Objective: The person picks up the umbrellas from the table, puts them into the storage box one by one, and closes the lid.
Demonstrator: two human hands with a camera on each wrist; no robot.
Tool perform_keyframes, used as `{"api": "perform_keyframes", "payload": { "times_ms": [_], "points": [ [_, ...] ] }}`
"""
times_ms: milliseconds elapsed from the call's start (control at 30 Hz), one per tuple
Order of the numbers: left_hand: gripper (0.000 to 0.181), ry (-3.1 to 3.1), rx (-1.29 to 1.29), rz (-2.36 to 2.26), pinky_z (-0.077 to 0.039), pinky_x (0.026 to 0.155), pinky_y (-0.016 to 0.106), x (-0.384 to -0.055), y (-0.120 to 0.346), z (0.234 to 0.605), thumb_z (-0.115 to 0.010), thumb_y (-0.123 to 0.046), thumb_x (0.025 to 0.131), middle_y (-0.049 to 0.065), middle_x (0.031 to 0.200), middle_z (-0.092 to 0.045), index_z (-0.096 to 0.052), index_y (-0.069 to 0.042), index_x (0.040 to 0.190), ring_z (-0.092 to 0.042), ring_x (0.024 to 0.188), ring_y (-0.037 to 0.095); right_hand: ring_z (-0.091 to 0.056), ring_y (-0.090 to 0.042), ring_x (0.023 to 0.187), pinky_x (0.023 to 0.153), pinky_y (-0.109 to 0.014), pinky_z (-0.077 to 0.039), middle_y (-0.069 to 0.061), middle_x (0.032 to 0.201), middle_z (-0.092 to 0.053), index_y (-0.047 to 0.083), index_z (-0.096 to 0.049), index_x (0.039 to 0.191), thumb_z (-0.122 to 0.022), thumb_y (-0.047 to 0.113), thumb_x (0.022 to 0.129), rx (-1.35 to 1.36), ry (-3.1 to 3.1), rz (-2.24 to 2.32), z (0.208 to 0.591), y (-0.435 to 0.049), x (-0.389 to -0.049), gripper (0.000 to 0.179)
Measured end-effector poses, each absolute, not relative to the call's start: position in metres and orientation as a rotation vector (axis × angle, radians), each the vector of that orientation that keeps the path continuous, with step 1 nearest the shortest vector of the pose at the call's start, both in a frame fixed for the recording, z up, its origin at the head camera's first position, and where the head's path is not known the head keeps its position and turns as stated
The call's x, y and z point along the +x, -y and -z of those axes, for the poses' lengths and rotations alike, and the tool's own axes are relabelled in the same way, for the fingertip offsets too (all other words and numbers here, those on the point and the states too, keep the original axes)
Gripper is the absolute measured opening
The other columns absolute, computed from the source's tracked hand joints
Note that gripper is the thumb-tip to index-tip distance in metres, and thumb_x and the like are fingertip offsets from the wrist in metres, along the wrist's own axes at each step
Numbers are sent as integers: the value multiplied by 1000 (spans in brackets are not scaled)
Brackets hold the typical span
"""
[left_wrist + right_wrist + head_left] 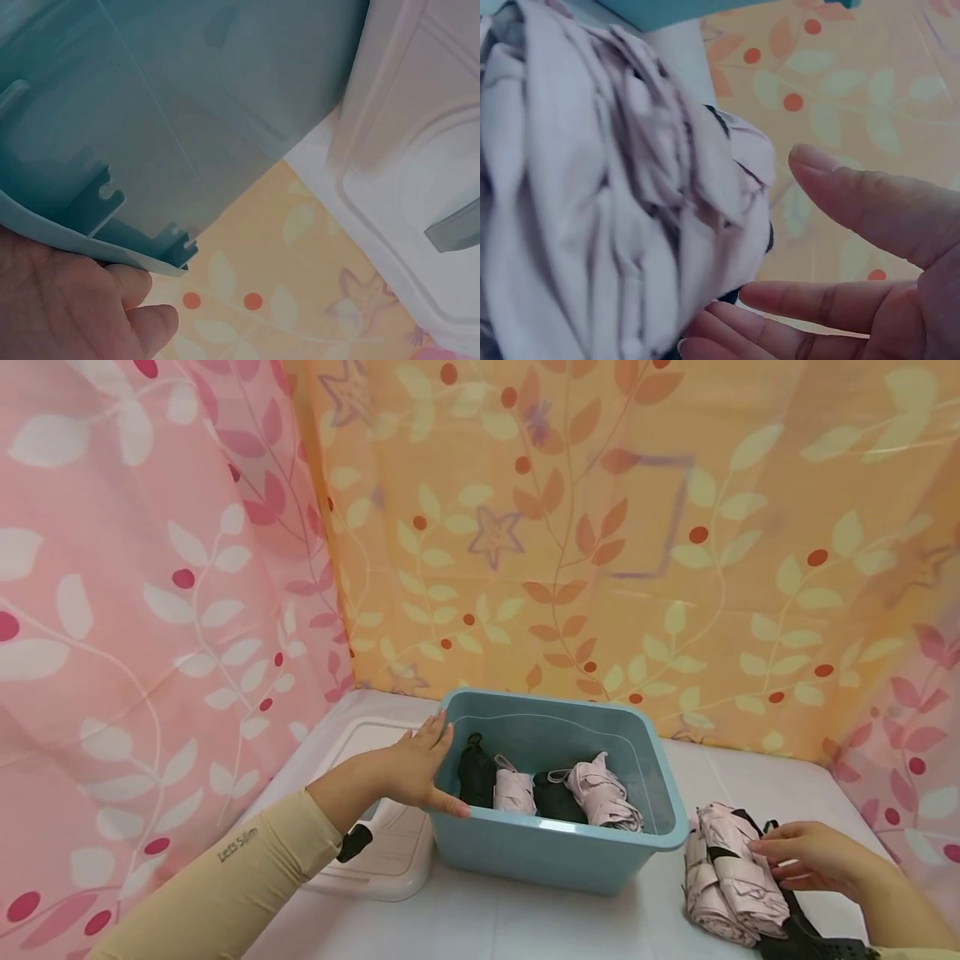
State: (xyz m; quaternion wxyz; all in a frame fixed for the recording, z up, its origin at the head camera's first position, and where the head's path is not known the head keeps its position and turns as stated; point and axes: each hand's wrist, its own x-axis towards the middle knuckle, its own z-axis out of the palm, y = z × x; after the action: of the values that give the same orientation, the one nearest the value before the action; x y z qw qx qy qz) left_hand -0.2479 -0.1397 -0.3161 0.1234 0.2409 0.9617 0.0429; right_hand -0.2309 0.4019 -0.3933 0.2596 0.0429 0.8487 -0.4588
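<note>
My left hand (415,767) lies across the near-left corner of a blue-grey plastic bin (525,852), fingers fairly straight along its rim. Inside the bin lie a black folded umbrella (476,774), a pink folded umbrella (514,789), another black one (558,799) and a crumpled pink one (602,793). Right of the bin is a pile of rolled pink umbrellas (738,872) with black pieces among them. My right hand (821,858) is at the pile's right side. In the right wrist view, its thumb stands apart from the pink fabric (607,195) and the fingertips reach its lower edge.
A whitish lid (375,868) lies flat on the white table (525,927), left of the bin and partly behind my left arm. Patterned cloth hangs at the back (570,527) and on the left (150,610). A black strap (810,939) circles my right wrist.
</note>
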Motion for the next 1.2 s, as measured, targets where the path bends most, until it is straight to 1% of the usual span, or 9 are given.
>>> {"api": "perform_keyframes", "payload": {
  "times_ms": [133,233,400,567,700,800,900,1000,1200],
  "points": [
    [125,-2805,698,-121,-7,109,51,-247,139,316,-50,-81,63,16,151,12,0,-2,146,9,138,30,-61,-19,73,68,-35,-53,-6,82,-58,-12,-53,100,-59,31,89,134,-2318,1222,399,-394,-229,44],
    [125,-2805,692,-116,-8,109,51,-247,139,316,-50,-81,62,16,151,12,0,-2,146,9,139,30,-60,-18,68,63,-34,-53,-6,75,-57,-6,-53,91,-61,33,87,174,-2357,1184,403,-387,-229,40],
    [126,-2803,680,-117,-8,109,51,-247,138,315,-51,-81,62,16,151,12,0,-3,146,8,139,30,-58,-17,62,60,-33,-52,-5,70,-56,-2,-51,82,-66,37,83,253,-2424,1096,406,-378,-230,41],
    [126,-2795,660,-122,-7,109,50,-246,138,315,-51,-82,61,15,151,13,1,-3,146,10,139,28,-57,-15,58,58,-32,-51,-4,66,-55,-2,-48,81,-67,33,82,258,-2396,1118,409,-375,-231,40],
    [126,-2796,661,-126,-7,109,50,-246,138,315,-52,-81,62,15,151,12,0,-3,146,10,138,28,-55,-15,60,58,-32,-50,-4,67,-54,-1,-46,83,-66,34,83,275,-2375,1150,411,-374,-232,40],
    [125,-2796,663,-124,-8,109,51,-246,138,315,-52,-81,62,15,151,12,-1,-3,146,10,138,28,-58,-17,63,60,-34,-51,-6,70,-58,-3,-46,86,-64,34,85,263,-2337,1191,414,-375,-234,41],
    [125,-2796,667,-120,-8,109,51,-247,138,315,-52,-81,62,16,151,12,-1,-3,146,9,139,29,-62,-19,66,63,-36,-53,-9,74,-61,-6,-42,91,-63,32,86,235,-2282,1252,417,-378,-236,43],
    [125,-2794,680,-122,-8,109,51,-247,138,315,-51,-81,62,16,151,13,-1,-3,146,9,139,30,-63,-20,67,64,-37,-53,-10,76,-60,-7,-39,92,-61,31,87,211,-2245,1292,417,-381,-237,44],
    [125,-2788,673,-130,-8,109,51,-247,137,315,-51,-81,62,16,151,13,-1,-3,146,9,139,30,-59,-17,63,61,-33,-52,-6,72,-58,-1,-43,86,-62,32,86,193,-2256,1284,415,-384,-235,38]
  ]
}}
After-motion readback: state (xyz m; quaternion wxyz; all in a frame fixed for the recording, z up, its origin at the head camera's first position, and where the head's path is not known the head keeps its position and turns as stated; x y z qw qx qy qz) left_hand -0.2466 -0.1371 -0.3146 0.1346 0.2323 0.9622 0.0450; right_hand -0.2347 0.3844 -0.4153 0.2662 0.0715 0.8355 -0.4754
